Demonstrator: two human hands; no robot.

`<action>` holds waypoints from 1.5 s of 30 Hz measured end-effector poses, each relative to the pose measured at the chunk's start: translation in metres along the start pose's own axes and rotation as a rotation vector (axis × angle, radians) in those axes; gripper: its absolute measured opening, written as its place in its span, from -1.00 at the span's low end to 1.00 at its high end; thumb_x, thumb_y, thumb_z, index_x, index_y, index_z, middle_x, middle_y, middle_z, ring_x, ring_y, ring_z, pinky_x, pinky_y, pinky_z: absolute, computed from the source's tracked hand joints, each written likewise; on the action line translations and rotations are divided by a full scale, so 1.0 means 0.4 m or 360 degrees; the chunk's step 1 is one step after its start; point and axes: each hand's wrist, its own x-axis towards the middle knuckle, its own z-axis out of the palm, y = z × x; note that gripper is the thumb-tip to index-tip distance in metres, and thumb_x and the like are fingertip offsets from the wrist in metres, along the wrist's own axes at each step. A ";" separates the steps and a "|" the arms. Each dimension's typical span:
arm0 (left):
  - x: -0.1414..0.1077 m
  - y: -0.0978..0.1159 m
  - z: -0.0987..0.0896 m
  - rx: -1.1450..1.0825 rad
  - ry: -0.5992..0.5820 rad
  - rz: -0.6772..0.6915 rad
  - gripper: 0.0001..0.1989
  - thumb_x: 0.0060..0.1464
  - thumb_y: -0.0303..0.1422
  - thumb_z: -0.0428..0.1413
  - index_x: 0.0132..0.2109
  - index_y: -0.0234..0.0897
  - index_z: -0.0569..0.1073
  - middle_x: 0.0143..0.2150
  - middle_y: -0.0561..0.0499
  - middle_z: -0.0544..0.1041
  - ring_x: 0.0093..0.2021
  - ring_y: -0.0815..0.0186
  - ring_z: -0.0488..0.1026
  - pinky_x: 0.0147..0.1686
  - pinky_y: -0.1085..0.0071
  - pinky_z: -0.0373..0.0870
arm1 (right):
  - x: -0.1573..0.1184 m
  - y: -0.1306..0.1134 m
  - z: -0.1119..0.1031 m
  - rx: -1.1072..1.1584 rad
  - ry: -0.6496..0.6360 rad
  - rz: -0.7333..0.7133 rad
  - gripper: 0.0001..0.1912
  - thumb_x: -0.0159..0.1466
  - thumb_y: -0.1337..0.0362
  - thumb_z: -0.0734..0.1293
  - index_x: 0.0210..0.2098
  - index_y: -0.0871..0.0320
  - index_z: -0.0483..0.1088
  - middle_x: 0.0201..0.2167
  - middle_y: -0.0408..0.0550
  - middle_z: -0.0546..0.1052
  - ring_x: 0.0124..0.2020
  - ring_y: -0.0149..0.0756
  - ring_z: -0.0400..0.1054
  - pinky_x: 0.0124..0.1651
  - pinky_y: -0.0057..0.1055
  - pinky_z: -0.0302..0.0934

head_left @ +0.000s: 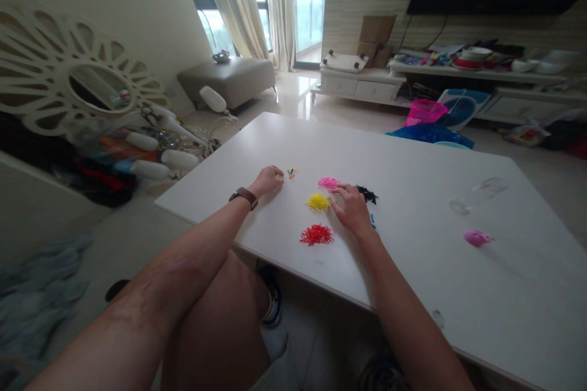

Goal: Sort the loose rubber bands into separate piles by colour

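Note:
My left hand (268, 181) rests on the white table (284, 140) with its fingers curled together; what they hold, if anything, is too small to make out. Just to its right lies a small mixed-colour cluster of thin bands (292, 173). My right hand (352, 208) reaches over the table with fingers apart. Its fingertips are by the pink pile of small bands (329, 183) and the yellow pile (318, 202). The red pile (316, 234) sits nearer me. Beyond the right hand is a black pile (367, 194), and a blue pile (373, 220) is mostly hidden behind it.
On the table's right side lie a clear jar (479, 195) on its side and a pink object (477, 237). A small clear item (438, 318) is near the front edge. Beyond the table stand a pink basket (425, 112) and a grey ottoman (229, 82).

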 end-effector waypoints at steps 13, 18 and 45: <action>0.011 -0.028 -0.004 0.0025 -0.0153 -0.0063 -0.71 -0.14 -0.46 0.16 -0.23 -0.34 0.69 -0.11 -0.13 0.67 -0.07 0.15 0.58 0.00 0.40 0.45 | -0.001 -0.005 0.002 0.0043 -0.0071 0.0022 -0.81 0.29 0.31 0.32 -0.14 0.13 0.54 -0.01 0.06 0.54 0.04 -0.08 0.36 0.05 -0.18 0.20; -0.003 -0.010 -0.018 -0.0110 -0.0062 -0.0111 -0.74 -0.10 -0.47 0.19 -0.22 -0.35 0.70 -0.10 -0.17 0.68 -0.06 0.15 0.59 -0.01 0.40 0.44 | -0.003 -0.008 0.000 0.0047 -0.0068 0.0013 -0.83 0.31 0.31 0.31 -0.17 0.12 0.54 -0.04 0.04 0.54 0.04 -0.09 0.37 0.07 -0.19 0.20; -0.045 0.205 0.051 -0.0747 -0.0483 0.0544 -0.78 0.04 -0.27 0.27 -0.29 -0.38 0.64 -0.39 -0.08 0.64 -0.39 0.33 0.52 -0.37 0.45 0.38 | 0.003 -0.028 -0.005 0.0426 0.0045 -0.0260 -0.81 0.36 0.21 0.31 -0.12 0.12 0.52 -0.15 0.04 0.60 -0.06 -0.08 0.42 0.08 -0.13 0.28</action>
